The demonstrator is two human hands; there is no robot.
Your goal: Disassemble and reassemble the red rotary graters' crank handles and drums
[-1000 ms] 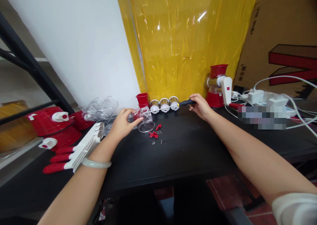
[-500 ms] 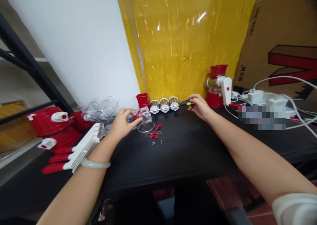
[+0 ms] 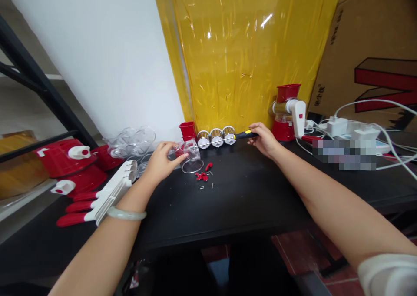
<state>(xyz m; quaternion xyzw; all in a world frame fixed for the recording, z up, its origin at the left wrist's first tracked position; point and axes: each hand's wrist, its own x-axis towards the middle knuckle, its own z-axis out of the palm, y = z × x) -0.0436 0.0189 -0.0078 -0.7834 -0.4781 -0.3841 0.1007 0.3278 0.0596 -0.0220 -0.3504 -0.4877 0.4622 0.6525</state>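
Nothing has shifted: left hand (image 3: 162, 162) still grips the clear housing (image 3: 188, 153), right hand (image 3: 264, 140) the screwdriver (image 3: 232, 138); bare table (image 3: 247, 196) at lower centre.

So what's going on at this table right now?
A person is working at a black table. The left hand grips a clear plastic housing, while the right hand holds a screwdriver with its shaft pointed at that part. Small red clips and screws lie beside it; an assembled red grater stands behind.
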